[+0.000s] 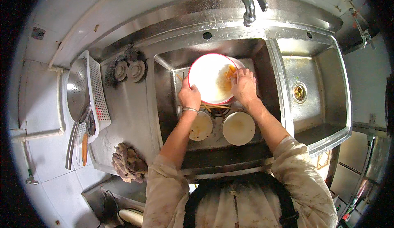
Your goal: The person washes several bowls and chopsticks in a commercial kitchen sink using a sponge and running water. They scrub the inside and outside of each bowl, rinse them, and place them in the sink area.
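A white bowl with a red rim (207, 80) is tilted above the left basin of a steel sink (169, 135). My left hand (190, 95) grips its left edge, thumb over the rim. At the right edge, my right hand (244, 84) reaches inside with its fingers against orange-yellow food scraps (231, 71). Whether those fingers pinch the scraps is hidden. Another pale dish (238, 62) shows partly behind the bowl. Below my hands, a soiled white bowl (201, 126) and a second white bowl (239, 128) rest on the basin floor, near several chopsticks (215, 106).
A chrome faucet (248, 9) overhangs the back rim. To the right is a second basin (307, 74) with scraps in its drain (298, 92). Leftward are scouring pads (127, 64), a crumpled rag (129, 163) and a white plastic basket (98, 95) holding a perforated metal strainer (77, 86).
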Demonstrator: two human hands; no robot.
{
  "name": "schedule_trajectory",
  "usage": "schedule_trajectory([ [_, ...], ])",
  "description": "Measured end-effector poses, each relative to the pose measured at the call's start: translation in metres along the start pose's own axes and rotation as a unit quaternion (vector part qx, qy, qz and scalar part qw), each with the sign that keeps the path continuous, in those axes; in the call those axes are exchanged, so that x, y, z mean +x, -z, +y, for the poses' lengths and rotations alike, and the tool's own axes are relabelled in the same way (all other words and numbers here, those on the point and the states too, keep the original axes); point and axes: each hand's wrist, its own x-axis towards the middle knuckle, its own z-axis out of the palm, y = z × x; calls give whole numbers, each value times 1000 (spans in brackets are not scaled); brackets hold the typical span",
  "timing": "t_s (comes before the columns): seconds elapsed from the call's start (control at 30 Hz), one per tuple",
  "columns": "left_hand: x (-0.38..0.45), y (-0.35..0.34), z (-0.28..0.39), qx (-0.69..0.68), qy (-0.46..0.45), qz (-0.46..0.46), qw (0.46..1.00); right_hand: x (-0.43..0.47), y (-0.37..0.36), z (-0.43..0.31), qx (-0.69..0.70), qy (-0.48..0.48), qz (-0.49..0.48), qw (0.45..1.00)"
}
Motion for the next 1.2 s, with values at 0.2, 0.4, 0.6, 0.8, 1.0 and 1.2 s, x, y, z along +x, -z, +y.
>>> schedule_trajectory([
  [0.2,-8,-15,-7,-106,45,-11,993,21,5,-1,19,-11,37,999],
  [0.4,-9,-35,-12,-129,47,-13,990,52,-26,3,82,8,62,995],
  [0.6,-12,-27,31,-176,8,17,984,19,-38,-56,222,135,-14,966],
  [0.8,5,-36,34,-213,55,-27,975,-4,-14,0,122,50,-46,990],
  [1.0,2,-30,45,-456,166,-167,859,48,-59,-14,407,-45,76,909],
  [1.2,2,-10,58,-278,-44,-102,954,-2,-29,-31,362,57,-32,930],
])
